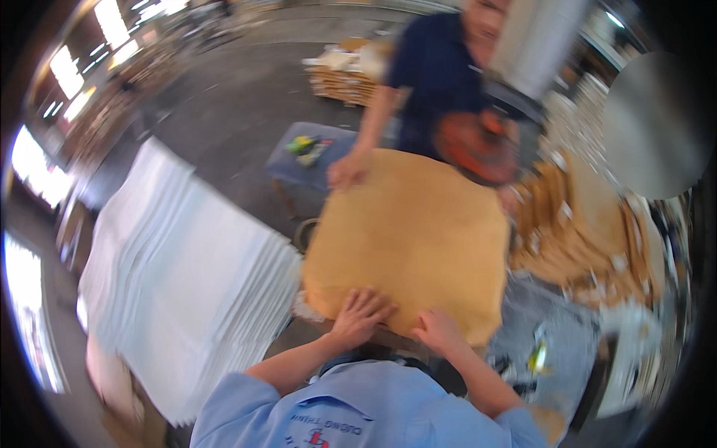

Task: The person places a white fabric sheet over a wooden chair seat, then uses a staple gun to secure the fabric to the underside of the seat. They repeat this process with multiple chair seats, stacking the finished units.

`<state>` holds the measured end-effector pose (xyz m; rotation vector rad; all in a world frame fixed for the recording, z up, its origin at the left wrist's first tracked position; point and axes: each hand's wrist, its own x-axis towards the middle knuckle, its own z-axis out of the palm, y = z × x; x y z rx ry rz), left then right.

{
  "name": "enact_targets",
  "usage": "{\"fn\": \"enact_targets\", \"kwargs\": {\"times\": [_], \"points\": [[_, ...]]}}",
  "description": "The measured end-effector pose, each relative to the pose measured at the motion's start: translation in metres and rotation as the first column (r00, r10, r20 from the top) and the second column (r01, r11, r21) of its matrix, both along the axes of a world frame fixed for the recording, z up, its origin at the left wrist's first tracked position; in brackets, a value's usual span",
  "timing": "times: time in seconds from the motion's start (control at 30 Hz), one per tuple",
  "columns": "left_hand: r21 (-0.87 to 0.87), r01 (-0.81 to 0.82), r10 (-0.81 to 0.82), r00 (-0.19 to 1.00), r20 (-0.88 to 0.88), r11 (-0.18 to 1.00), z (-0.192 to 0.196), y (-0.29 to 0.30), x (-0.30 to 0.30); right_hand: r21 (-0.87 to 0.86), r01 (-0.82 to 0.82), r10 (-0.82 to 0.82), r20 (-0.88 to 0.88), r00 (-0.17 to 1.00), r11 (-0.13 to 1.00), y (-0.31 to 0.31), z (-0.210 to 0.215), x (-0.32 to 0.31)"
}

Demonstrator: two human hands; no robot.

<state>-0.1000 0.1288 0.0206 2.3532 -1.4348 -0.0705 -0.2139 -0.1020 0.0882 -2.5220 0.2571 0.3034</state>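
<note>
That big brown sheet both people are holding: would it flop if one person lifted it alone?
The brown cardboard sheet probably sags somewhat: it is wide and thin. It seems light, since the left hand and right hand rest flat on its edge. A co-worker's hand steadies the far side.

A dark grey concrete floor [231, 97] stretches away beyond the hands. To their left lies a broad stack of white sheets [179, 276]. Bright windows [33, 172] glow along the far left wall, with strip lights [112, 22] high above them. Far ahead sits a wooden pallet [343, 82]; to the right, brown offcuts [590, 231] lie heaped.
</note>
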Motion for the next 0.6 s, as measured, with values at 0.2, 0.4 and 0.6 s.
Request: {"fn": "enact_targets", "kwargs": {"times": [0.2, 0.4, 0.6], "points": [[-0.164, 0.068, -0.060, 0.997, 0.050, 0.984, -0.013, 0.000, 0.007, -0.073, -0.082, 0.086, 0.054, 0.995, 0.994, -0.007, -0.018, -0.011], [-0.265, -0.076, 0.063, 0.997, -0.055, 0.961, -0.012, 0.016, -0.002, -0.126, -0.238, 0.244, 0.033, 0.969, 0.963, -0.019, -0.040, -0.012], [-0.476, -0.528, 0.479, 0.847, -0.231, 0.704, 0.010, 0.128, 0.044, -0.093, -0.111, 0.077, -0.311, 0.947, 0.989, 0.011, -0.017, 0.055]]}}
